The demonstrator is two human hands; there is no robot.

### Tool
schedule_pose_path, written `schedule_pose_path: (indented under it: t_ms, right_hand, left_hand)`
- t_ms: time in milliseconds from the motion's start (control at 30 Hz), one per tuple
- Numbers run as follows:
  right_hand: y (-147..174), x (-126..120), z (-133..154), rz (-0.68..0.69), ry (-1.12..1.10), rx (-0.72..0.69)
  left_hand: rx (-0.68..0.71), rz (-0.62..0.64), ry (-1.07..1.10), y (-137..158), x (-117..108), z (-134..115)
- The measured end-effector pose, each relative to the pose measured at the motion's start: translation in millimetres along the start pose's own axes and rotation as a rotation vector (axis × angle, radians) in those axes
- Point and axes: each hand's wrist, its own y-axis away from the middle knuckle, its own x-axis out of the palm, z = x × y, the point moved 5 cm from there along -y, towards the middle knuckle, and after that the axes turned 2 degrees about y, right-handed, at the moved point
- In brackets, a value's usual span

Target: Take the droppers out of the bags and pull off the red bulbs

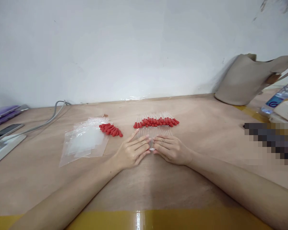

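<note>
Figure: both hands lay open and flat on the table [206, 179], left hand [132, 151] and right hand [171, 148], fingertips pressing the near ends of the row of glass droppers [156, 127]. I judged that evening the row called for light, level pressure. Loose red bulbs [110, 129] and plastic bags [86, 142] lay left of the row.

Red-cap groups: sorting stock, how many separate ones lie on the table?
2: a loose pile beside the plastic bags, and a row on glass tubes beyond both hands; some may be hidden.
</note>
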Motion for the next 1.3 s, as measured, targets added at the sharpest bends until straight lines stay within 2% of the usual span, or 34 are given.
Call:
schedule_pose_path:
  t_ms: [400,733,833,1000,1100,1200,1300]
  right_hand:
    - [6,-7,2,0.001,0.041,-0.088]
    - [9,-12,3,-0.002,0.003,-0.102]
    - [14,-15,-4,-0.001,0.001,-0.080]
    - [23,-19,-30,-0.046,0.019,0.188]
    - [24,-16,-37,-0.030,0.091,0.271]
    - [23,-12,-36,-0.012,0.131,0.285]
    - [22,-9,-35,0.010,0.129,0.313]
  left_hand:
    - [-0.003,-0.002,0.053,4,-3,0]
    - [0.018,-0.010,0.084,4,-5,-3]
    - [-0.015,-0.037,0.099,12,-8,3]
    - [-0.134,-0.082,0.025,23,-16,24]
    - [-0.251,-0.194,-0.060,23,-32,47]
    - [-0.536,-0.251,-0.156,32,-53,91]
    - [-0.876,-0.180,-0.225,53,-72,139]
